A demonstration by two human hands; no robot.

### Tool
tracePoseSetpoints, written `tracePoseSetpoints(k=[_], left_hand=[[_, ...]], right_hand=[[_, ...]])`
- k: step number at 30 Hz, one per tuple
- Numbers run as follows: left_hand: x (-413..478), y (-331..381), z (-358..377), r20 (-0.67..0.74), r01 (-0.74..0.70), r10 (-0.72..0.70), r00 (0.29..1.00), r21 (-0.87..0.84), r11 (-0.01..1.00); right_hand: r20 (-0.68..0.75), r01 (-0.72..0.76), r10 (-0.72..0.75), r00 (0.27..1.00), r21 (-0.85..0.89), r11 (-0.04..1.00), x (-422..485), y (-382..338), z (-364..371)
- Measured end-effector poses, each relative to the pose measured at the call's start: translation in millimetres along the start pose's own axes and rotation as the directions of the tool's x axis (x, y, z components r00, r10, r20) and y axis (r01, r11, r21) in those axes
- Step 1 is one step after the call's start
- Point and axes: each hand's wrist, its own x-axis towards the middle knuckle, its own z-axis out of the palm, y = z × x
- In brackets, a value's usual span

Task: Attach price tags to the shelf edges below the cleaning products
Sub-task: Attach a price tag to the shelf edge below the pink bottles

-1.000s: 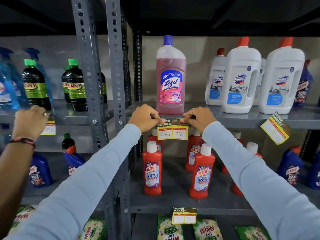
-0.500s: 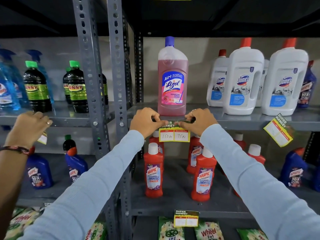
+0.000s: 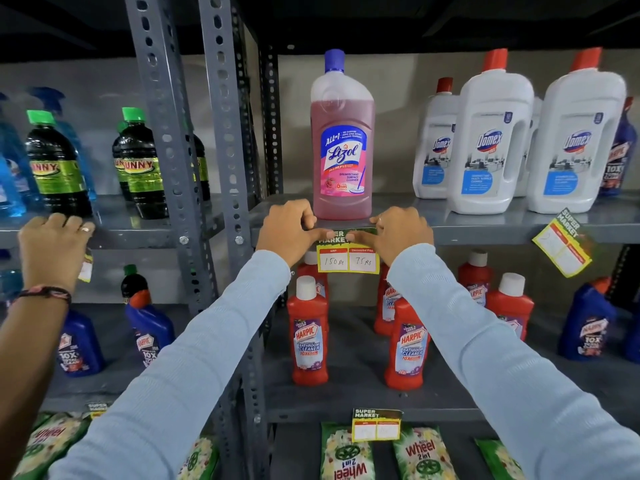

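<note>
Hands in light blue sleeves press a price tag [image 3: 347,259] onto the shelf edge [image 3: 485,234]. The left hand [image 3: 289,233] pinches the tag's top left corner, and the right hand [image 3: 401,233] pinches its top right corner. Each grip is narrow, with fingertips [image 3: 325,233] pushed flat on the green top strip of the tag. The tag hangs down between the two grips, and it says 150 and 75 in its white boxes.

Right above the grips stands a pink Lizol bottle [image 3: 342,140] on the shelf. Past the right grip, up on the same shelf, stand white Domex bottles [image 3: 491,147]. Farther that way a crooked tag [image 3: 562,245] hangs tilted from the same shelf edge.

Below the grips stand red Harpic bottles [image 3: 309,334] on the next shelf down. Lower still, another tag [image 3: 376,426] sits on a shelf edge above green Wheel packets [image 3: 420,452].

Far out past the left grip, another person's hand [image 3: 52,244] rests on the next shelf's edge, near dark bottles with green caps [image 3: 57,164].
</note>
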Motion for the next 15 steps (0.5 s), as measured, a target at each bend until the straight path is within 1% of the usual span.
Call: tracePoseSetpoints(k=[3,5,7,9,10,12,13,15], left_hand=[[2,-1,0,0.017,0.005,-0.005,1.0,-0.012,1.0],[6,-1,-1,0.039,0.012,-0.012,0.999,-0.006,1.0],[9,1,-3,0.078,0.014,-0.016,0.997,0.02,1.0],[9,7,-1,0.103,0.009,-0.015,0.995,0.063,0.998],[7,13,5,0.091,-0.014,0.006,0.996,0.085,0.996],[0,33,22,0.031,-0.108,0.106,0.994,0.086,0.99],[-4,47,33,0.007,-0.166,0.165,0.986,0.039,0.985],[-12,80,56,0.001,-0.261,0.263,0.965,-0.118,0.958]], right_hand=[[-0.01,-0.001,0.001,1.0,0.048,0.999,-1,4,2],[0.0,0.01,-0.01,1.0,0.174,0.985,-2,10,-1],[-0.012,0.05,-0.049,0.999,0.344,0.938,-6,25,-9],[-0.083,0.096,-0.066,0.994,0.439,0.893,-14,48,-20],[-0.129,0.1,-0.046,0.991,0.457,0.884,-18,64,-27],[-0.218,0.07,0.036,0.975,0.46,0.885,-23,98,-42],[-0.248,0.049,0.072,0.966,0.449,0.892,-25,118,-52],[-0.263,-0.033,0.151,0.953,0.404,0.914,-25,160,-70]])
